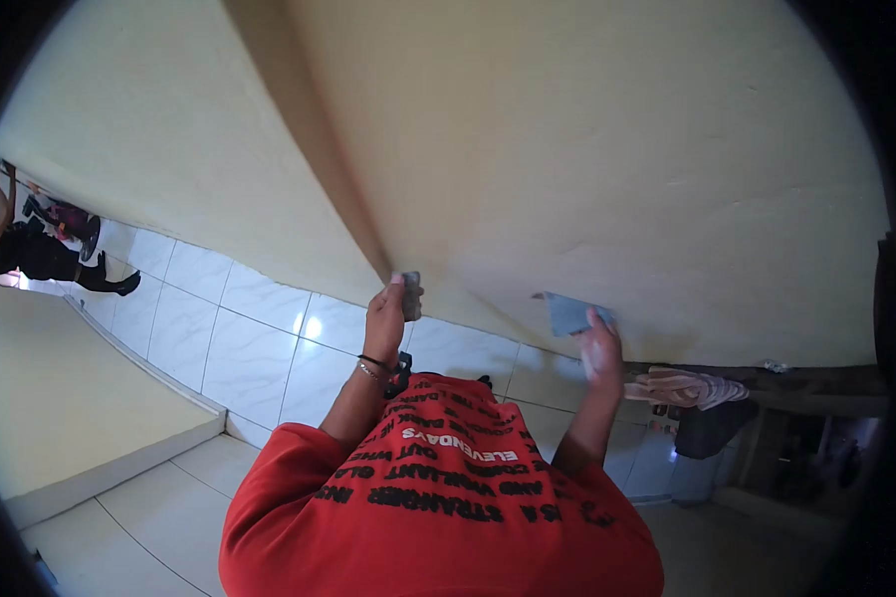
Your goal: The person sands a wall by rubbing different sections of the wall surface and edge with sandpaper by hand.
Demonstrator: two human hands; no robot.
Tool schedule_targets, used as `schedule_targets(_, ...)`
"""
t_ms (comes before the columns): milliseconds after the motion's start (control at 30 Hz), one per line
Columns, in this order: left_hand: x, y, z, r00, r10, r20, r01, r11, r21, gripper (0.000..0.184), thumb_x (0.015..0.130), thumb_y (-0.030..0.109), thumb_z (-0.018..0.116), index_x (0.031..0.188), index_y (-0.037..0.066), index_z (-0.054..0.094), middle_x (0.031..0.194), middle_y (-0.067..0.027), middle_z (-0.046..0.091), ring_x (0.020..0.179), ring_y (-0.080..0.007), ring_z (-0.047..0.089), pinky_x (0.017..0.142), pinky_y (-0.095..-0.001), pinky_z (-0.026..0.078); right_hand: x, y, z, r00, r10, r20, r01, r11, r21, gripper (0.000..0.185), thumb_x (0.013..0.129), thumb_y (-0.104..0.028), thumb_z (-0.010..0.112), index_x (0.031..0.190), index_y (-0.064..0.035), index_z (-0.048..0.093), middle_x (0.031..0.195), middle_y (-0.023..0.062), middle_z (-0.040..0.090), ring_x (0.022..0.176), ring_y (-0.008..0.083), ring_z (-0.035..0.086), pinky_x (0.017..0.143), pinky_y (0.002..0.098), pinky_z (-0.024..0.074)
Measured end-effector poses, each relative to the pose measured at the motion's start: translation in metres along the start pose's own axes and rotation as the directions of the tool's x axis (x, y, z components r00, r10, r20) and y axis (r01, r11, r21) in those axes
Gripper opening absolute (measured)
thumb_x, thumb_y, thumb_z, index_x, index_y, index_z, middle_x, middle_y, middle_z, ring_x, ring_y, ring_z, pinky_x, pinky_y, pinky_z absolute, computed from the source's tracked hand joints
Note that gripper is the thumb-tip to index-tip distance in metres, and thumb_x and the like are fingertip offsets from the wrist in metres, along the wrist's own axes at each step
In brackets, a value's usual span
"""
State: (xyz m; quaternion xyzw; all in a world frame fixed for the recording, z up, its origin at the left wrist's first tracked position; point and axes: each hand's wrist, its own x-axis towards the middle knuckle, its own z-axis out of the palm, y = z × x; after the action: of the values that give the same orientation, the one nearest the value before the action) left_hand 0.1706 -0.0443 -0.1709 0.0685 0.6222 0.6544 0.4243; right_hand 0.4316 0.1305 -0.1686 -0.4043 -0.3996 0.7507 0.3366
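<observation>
My left hand (385, 320) is closed on a small greyish block (411, 297), held upright close to the wall corner. To the right, my right hand (601, 348) grips a flat blue-grey scraper-like piece (569, 314) by its right end. This piece lies near or against the cream wall (567, 179); whether it touches cannot be told. Just left of its upper corner is a small dark mark (538, 296) on the wall.
Another person (45, 254) in dark clothes stands at the far left with raised arms. White tiles (259, 323) cover the floor. A low ledge (119, 468) runs at lower left. Pinkish cloth (687, 386) and a dark cloth (714, 428) hang at the right.
</observation>
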Motion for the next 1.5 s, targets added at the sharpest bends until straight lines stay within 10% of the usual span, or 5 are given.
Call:
schedule_targets(633, -0.009, -0.03, 0.027, 0.949, -0.017, -0.314, -0.088, 0.944, -0.316, 0.031, 0.089, 0.028, 0.044, 0.099, 0.001, 0.052, 0.085, -0.0061, 0.057, 0.074, -0.015, 0.057, 0.066, -0.0314, 0.051, 0.005, -0.015, -0.038, 0.995, 0.009, 0.096, -0.012, 1.0, 0.027, 0.045, 0.079, -0.013, 0.057, 0.12, -0.0024, 0.04, 0.112, 0.008, 0.05, 0.106, 0.0203, 0.046, 0.093, 0.0327, 0.0341)
schedule_targets(900, -0.02, -0.018, -0.039, 0.979, -0.056, -0.198, 0.022, 0.984, -0.174, 0.027, 0.087, 0.025, 0.047, 0.098, 0.002, 0.053, 0.085, -0.0038, 0.058, 0.076, -0.0119, 0.057, 0.066, -0.027, 0.048, 0.03, 0.053, 0.056, 0.969, 0.114, 0.22, 0.148, 0.446, -0.883, 0.051, 0.086, -0.041, 0.043, 0.107, 0.004, 0.051, 0.106, 0.0229, 0.054, 0.103, 0.0327, 0.051, 0.086, 0.0352, 0.0386)
schedule_targets(1233, -0.014, 0.009, -0.09, 0.998, -0.045, -0.036, 0.041, 0.994, -0.106, 0.026, 0.087, 0.028, 0.047, 0.089, 0.005, 0.06, 0.079, 0.0003, 0.06, 0.071, -0.0078, 0.055, 0.069, -0.0247, 0.045, -0.019, -0.061, 0.245, 0.842, -0.537, 0.055, 0.531, 0.842, 0.095, 0.031, 0.085, -0.021, 0.053, 0.103, 0.0046, 0.054, 0.103, 0.0096, 0.056, 0.098, 0.0166, 0.051, 0.085, 0.0307, 0.04)
schedule_targets(1333, -0.007, 0.01, -0.097, 0.998, -0.056, -0.018, 0.055, 0.995, -0.082, 0.027, 0.087, 0.028, 0.048, 0.089, 0.004, 0.06, 0.079, 0.0008, 0.06, 0.071, -0.0076, 0.055, 0.068, -0.0248, 0.044, -0.027, -0.108, 0.25, 0.721, -0.514, 0.465, 0.491, 0.852, 0.182, 0.033, 0.083, -0.023, 0.057, 0.102, 0.0031, 0.055, 0.1, 0.0063, 0.056, 0.096, 0.0156, 0.051, 0.085, 0.0305, 0.0404)
schedule_targets(1500, -0.002, 0.011, -0.095, 0.997, -0.068, 0.022, 0.071, 0.98, -0.185, 0.026, 0.087, 0.026, 0.048, 0.092, 0.003, 0.06, 0.08, 0.0003, 0.06, 0.071, -0.0079, 0.055, 0.069, -0.0245, 0.044, 0.027, 0.039, 0.195, 0.988, 0.01, 0.152, 0.089, 0.774, -0.627, 0.037, 0.081, -0.031, 0.057, 0.101, 0.0011, 0.054, 0.097, 0.0065, 0.057, 0.09, 0.0158, 0.052, 0.083, 0.0313, 0.0402)
